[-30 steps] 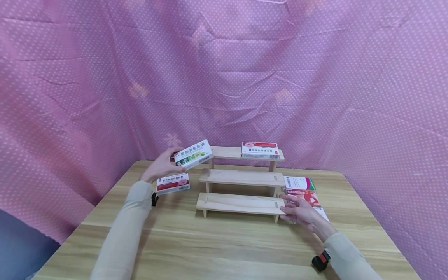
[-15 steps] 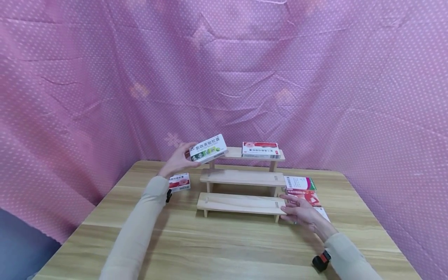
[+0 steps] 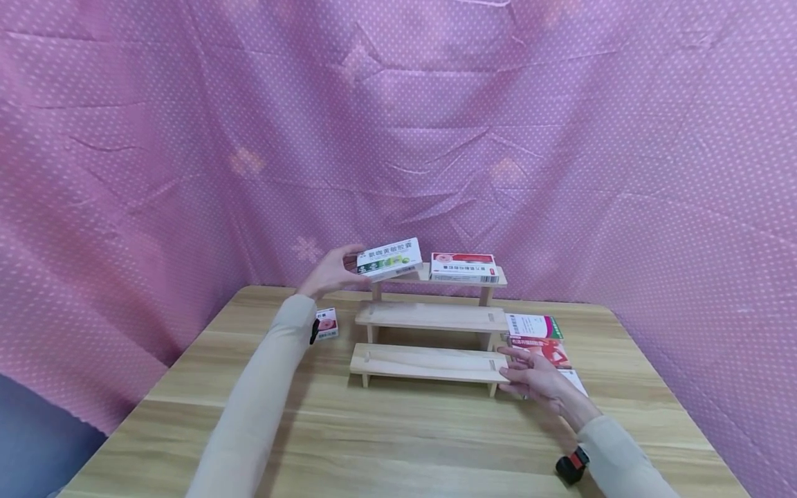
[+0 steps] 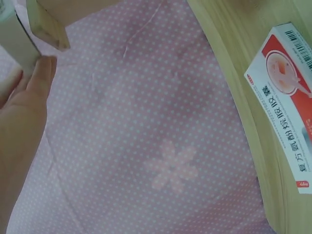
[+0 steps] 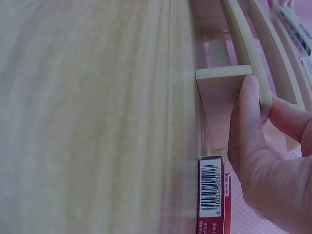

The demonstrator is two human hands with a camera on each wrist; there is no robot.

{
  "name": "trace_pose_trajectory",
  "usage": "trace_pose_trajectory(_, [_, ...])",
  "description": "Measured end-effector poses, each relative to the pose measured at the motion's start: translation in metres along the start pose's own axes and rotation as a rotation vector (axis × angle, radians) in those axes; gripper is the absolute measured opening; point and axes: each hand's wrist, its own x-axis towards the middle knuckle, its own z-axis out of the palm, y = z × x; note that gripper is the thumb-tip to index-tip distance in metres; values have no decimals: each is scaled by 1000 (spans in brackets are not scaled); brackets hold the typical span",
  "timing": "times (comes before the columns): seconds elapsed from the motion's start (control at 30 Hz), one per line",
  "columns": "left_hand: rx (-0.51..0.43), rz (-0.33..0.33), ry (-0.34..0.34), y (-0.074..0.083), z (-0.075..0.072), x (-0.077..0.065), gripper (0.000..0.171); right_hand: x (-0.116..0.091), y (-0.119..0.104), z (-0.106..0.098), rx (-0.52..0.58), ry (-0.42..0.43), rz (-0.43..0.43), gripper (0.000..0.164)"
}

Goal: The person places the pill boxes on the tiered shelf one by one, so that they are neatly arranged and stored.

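My left hand (image 3: 333, 272) grips a white and green medicine box (image 3: 391, 259) by its left end, thumb below and fingers above. The box is tilted, its right end higher, and overlaps the left part of the top step in the head view. In the left wrist view the hand (image 4: 27, 105) and the box (image 4: 17, 39) show at the upper left, close to the wooden step's end (image 4: 48, 27). My right hand (image 3: 542, 379) pinches the right end of the lowest step of a three-tier wooden display stand (image 3: 429, 363), thumb above, fingers underneath.
A red and white medicine box (image 3: 463, 266) lies on the top step's right half. Another red and white box (image 4: 287, 97) is on the table, partly behind the left wrist. Right of the stand lie a white-magenta box (image 3: 529, 325), a red box (image 3: 542, 351) and a partly hidden white box (image 3: 574, 380).
My left hand has carried the white and green box rightward from above the table to the top step's left end, and its tilt has lessened. The right hand has stayed in place.
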Motion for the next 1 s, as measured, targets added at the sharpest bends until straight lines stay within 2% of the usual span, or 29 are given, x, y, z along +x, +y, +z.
trace_pose_trajectory(0.1, [-6,-14,-29,1,0,6,84,-1,0,0,0,-9,-6,67])
trace_pose_trajectory(0.27, [70,-29,-53,4,-1,13,82,-1,0,0,-3,-9,-15,67])
trace_pose_trajectory(0.4, [104,-33,-102,5,-3,16,84,-1,2,-1,-6,-1,-15,69])
trace_pose_trajectory(0.57, [100,-33,-157,5,-6,19,87,-1,2,0,-20,7,-22,66])
trace_pose_trajectory(0.63, [69,-38,-170,6,-5,20,88,-1,2,0,-21,12,-20,65])
trace_pose_trajectory(0.8, [37,-56,-172,10,-3,19,89,1,2,1,-14,20,-8,65])
trace_pose_trajectory(1.0, [49,-55,-174,11,-1,20,89,1,3,1,-3,11,-14,66])
